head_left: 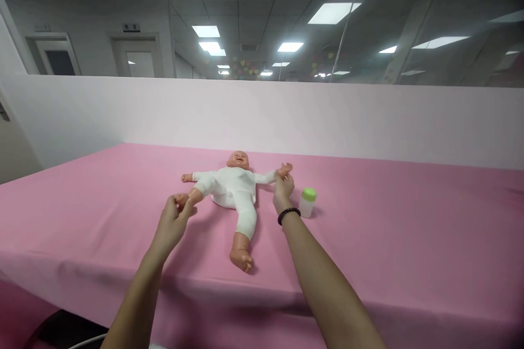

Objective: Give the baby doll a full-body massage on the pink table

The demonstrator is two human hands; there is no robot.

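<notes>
Green-capped bottle (308, 202) beside right hand (283, 188) gripping doll's arm (264, 178), left hand (172, 223) gripping its foot (182, 200)

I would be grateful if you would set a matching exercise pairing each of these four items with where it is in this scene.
Items:
1. left hand
2. right hand
3. black beaded bracelet
4. green-capped bottle

Places:
A. on the pink tablecloth, beside the doll
B. around the doll's foot
C. on the right wrist
D. around the doll's arm

Pairs: 1-B, 2-D, 3-C, 4-A
</notes>
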